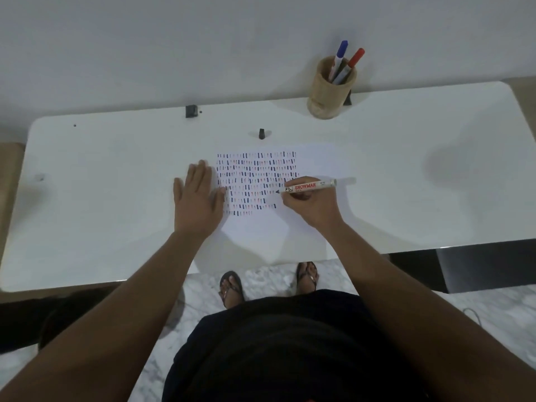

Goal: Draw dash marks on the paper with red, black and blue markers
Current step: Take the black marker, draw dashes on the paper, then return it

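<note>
The paper (261,224) lies flat in the middle of the white desk (101,198), a little nearer to the front edge than to the back edge. It carries many rows of short upright dash marks (255,181) in dark and reddish colours; the lowest rows are shorter and stop before the right side, and the lower part of the sheet is bare. The left hand (197,198) lies flat on the left edge of the paper, fingers stretched and close together, holding nothing. The right hand (307,203) has its fingers closed around a marker (307,187), which lies almost level with its dark tip touching the paper at the right end of one row. A small black cap (262,134) stands just behind the paper. A wooden cup (330,91) stands at the back edge, toward the right, with a blue-capped marker (339,58) and a red-capped marker (352,63) in it. A small black block (190,111) sits at the back edge, left of the middle. The left and right ends of the desk are open.
</note>
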